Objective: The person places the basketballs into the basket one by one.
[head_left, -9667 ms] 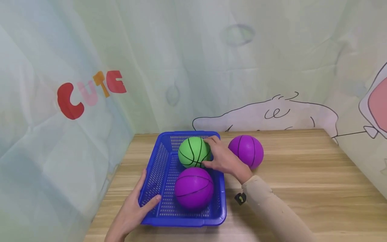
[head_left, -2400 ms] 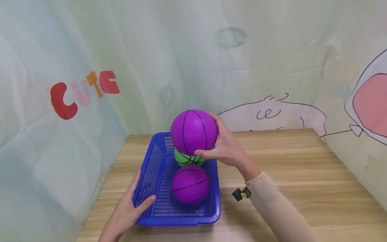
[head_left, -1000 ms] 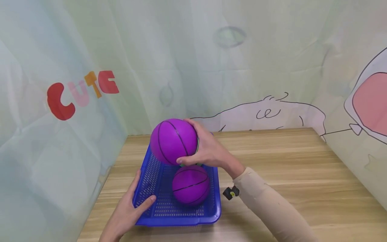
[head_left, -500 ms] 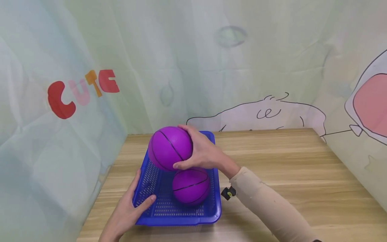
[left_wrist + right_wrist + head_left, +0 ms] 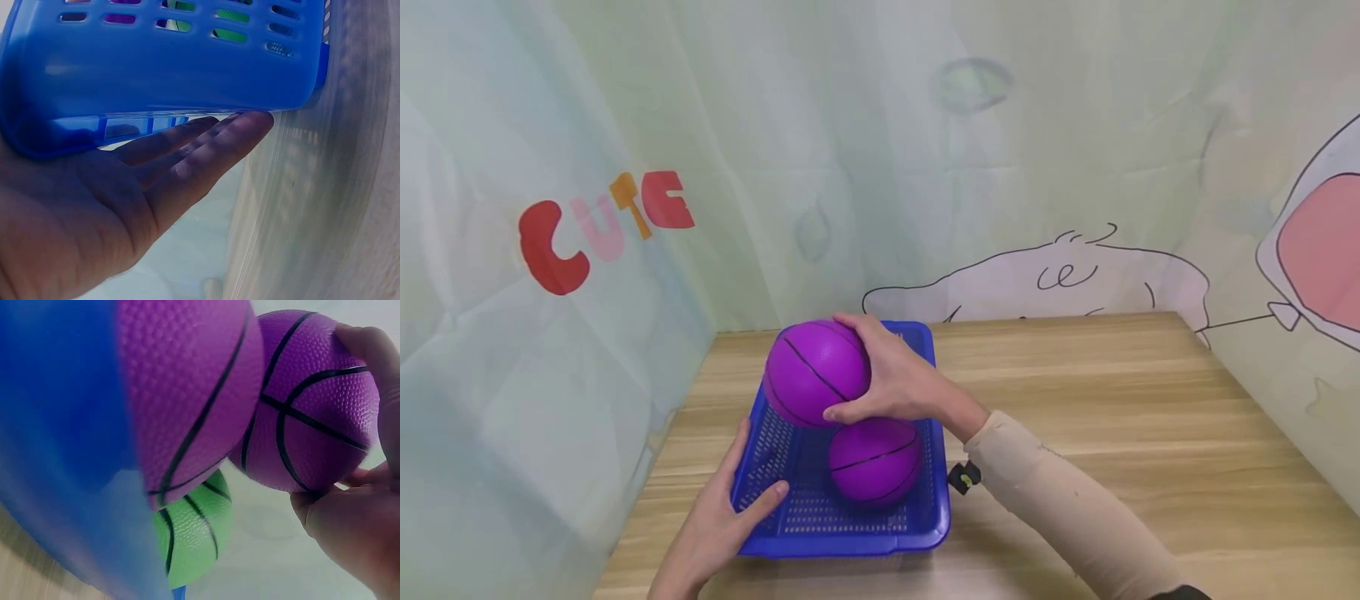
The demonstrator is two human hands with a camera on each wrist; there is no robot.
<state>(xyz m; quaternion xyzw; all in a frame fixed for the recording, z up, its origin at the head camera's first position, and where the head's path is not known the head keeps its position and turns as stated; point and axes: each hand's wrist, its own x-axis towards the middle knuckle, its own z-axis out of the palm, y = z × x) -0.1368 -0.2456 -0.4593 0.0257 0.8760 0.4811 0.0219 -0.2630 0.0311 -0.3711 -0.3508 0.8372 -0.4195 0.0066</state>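
Observation:
My right hand [image 5: 898, 375] grips a purple basketball [image 5: 812, 375] from its right side, over the far left part of the blue plastic basket [image 5: 850, 546]. Whether that ball touches the basket floor is hidden. A second purple basketball [image 5: 876, 471] lies in the near right part of the basket. Hidden in the head view, a green basketball [image 5: 194, 537] shows in the right wrist view and through the basket slots in the left wrist view. My left hand [image 5: 711, 529] holds the basket's left side, thumb inside the rim and fingers [image 5: 212, 150] along the outside.
The basket stands on a wood-grain table [image 5: 1112, 400], which stretches away to the right. A printed fabric backdrop [image 5: 820, 150] hangs behind and at both sides. A small black device [image 5: 964, 477] sits by the right sleeve [image 5: 1060, 500].
The right hand first held the green ball in the basket, then brought the second purple ball from the table over the basket. It has since moved left and lower. The left hand keeps its hold.

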